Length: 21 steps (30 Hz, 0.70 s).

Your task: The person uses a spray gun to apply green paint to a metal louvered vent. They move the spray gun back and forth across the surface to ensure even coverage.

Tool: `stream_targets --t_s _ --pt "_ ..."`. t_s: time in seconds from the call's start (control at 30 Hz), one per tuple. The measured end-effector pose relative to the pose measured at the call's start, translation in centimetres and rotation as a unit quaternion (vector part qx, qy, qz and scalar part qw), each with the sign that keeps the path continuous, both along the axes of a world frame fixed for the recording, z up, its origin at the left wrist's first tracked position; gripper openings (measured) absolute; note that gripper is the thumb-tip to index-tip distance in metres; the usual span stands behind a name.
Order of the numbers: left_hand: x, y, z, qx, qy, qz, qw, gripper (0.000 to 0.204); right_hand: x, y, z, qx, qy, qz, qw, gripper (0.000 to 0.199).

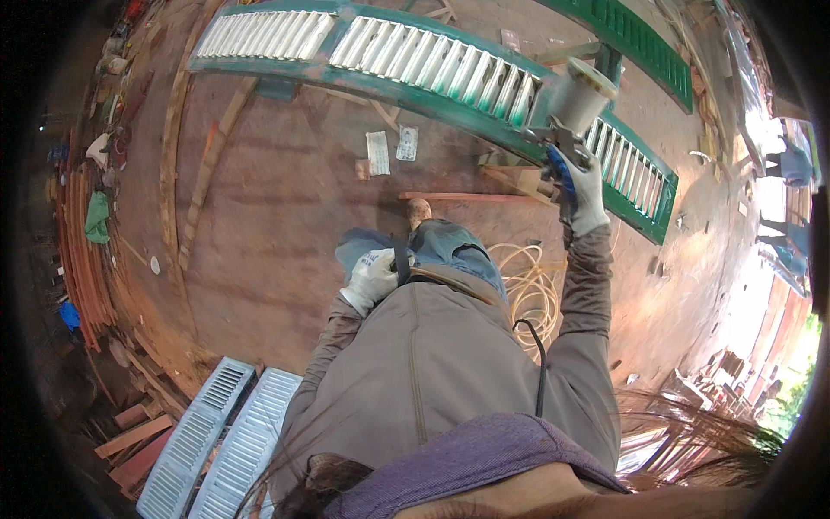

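Spray gun (566, 117) gripped in my gloved right hand (584, 195) against green louvred shutter (432, 73), left hand (373, 277) clutching black strap (401, 259) at my hip.

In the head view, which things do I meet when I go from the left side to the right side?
Stack of reddish planks → two grey louvred shutters → left hand at the waist → coiled pale hose → right hand gripping a power tool on the green shutter.

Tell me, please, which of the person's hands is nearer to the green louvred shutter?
The right. The right hand, gloved, grips a power tool against the green louvred shutter. The left hand, also gloved, rests low by the person's waist, well away from it.
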<state>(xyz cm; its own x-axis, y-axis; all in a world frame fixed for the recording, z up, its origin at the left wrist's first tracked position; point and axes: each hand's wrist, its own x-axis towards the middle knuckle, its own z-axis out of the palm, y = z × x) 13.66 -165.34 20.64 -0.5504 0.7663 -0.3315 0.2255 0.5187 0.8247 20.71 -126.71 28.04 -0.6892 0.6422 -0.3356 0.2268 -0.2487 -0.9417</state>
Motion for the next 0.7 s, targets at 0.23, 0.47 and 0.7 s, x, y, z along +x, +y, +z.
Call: stream_targets --t_s 0.23,0.47,0.7 --pt "-4.5 0.6 1.4 -0.038 -0.065 -0.084 0.994 0.03 9.3 0.3 0.6 0.136 -0.056 -0.168 0.975 0.03" --pt "-8.2 -1.7 -0.1 -0.011 -0.051 -0.112 0.992 0.029 13.1 -2.0 3.5 0.233 -0.251 -0.249 0.906 0.028" --pt "-13.2 -6.6 0.7 -0.025 -0.013 -0.113 0.993 0.029 4.3 -7.2 1.6 0.228 -0.132 -0.224 0.938 0.027"
